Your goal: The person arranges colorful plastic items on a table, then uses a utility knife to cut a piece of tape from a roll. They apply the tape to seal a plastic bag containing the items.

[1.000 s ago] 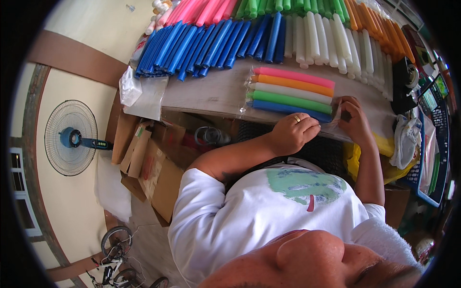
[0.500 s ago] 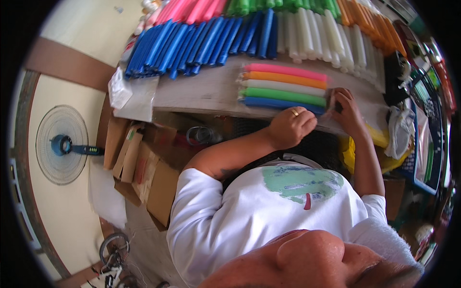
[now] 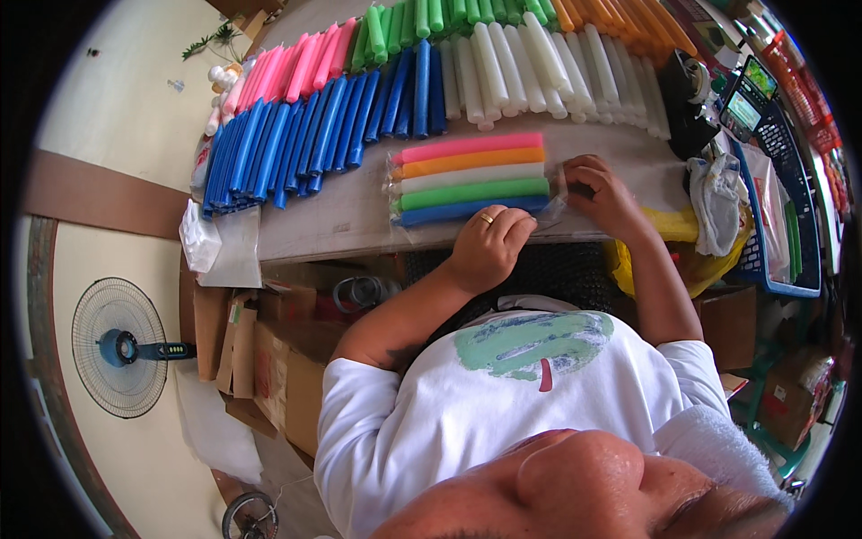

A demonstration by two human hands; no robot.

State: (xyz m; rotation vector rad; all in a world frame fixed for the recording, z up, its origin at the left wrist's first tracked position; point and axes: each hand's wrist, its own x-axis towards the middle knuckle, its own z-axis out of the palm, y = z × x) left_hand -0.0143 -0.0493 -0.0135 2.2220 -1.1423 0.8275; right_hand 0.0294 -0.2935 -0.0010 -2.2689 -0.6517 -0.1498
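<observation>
A clear plastic bag (image 3: 392, 184) lies near the table's front edge. Side by side in it are several candles: a pink candle (image 3: 471, 146), an orange candle (image 3: 471, 163), a white candle (image 3: 471, 178), a green candle (image 3: 471, 194) and a blue candle (image 3: 467, 210). At the blue candle's right end, the bent fingers of my left hand (image 3: 489, 247) are closed on the bag's near edge. My right hand (image 3: 606, 198), fingers curled, holds the loose film beyond the candles' right ends. Its fingertips are partly hidden.
Rows of blue candles (image 3: 296, 148), pink candles, green candles, white candles (image 3: 539, 76) and orange candles cover the table's far side. White plastic sheets (image 3: 229, 247) lie at the left corner. A yellow bag (image 3: 678, 225), a cloth and a blue basket (image 3: 772, 278) stand right. Cardboard boxes (image 3: 287, 359) sit below.
The whole view has shifted, so the table and candles appear farther left. My right hand is slightly farther from the candles' ends, with film between; my left hand stays by the blue candle.
</observation>
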